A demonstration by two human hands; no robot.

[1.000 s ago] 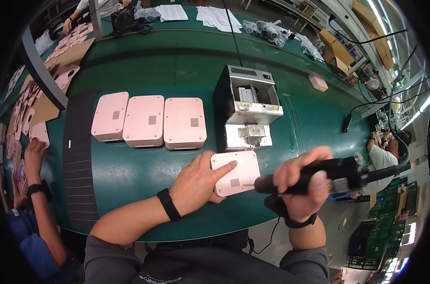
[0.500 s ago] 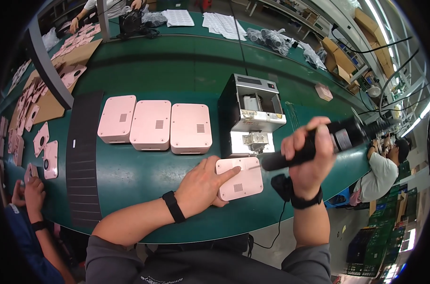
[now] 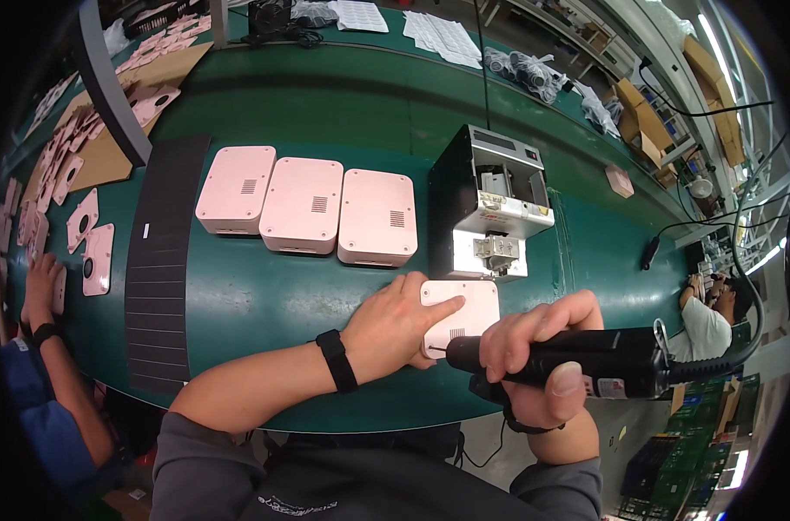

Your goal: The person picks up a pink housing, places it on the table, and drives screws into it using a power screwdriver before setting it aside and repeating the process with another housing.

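Note:
My left hand (image 3: 390,323) grips a pink plastic case (image 3: 477,306) by its left side, index finger stretched over the top and thumb low at the near edge. The case has corner holes and a small slotted vent, partly covered by my right hand. A black electric screwdriver (image 3: 631,354) lies nearly level in my right hand (image 3: 534,347), its fingers wrapped round the body. Its thin bit reaches the near left corner of the case. Just behind the case stands a black and silver screw feeder (image 3: 513,208).
Three more pink cases (image 3: 301,204) stand in a row to the left. Beyond them runs a black slatted strip (image 3: 158,286). Loose pink covers (image 3: 98,260) lie farther left, near a co-worker's hand (image 3: 40,286). The screwdriver's cable (image 3: 751,295) rises at the right.
My right hand has brought the screwdriver down and toward me, from the far right side of the case to its near left corner. My left hand still holds the case.

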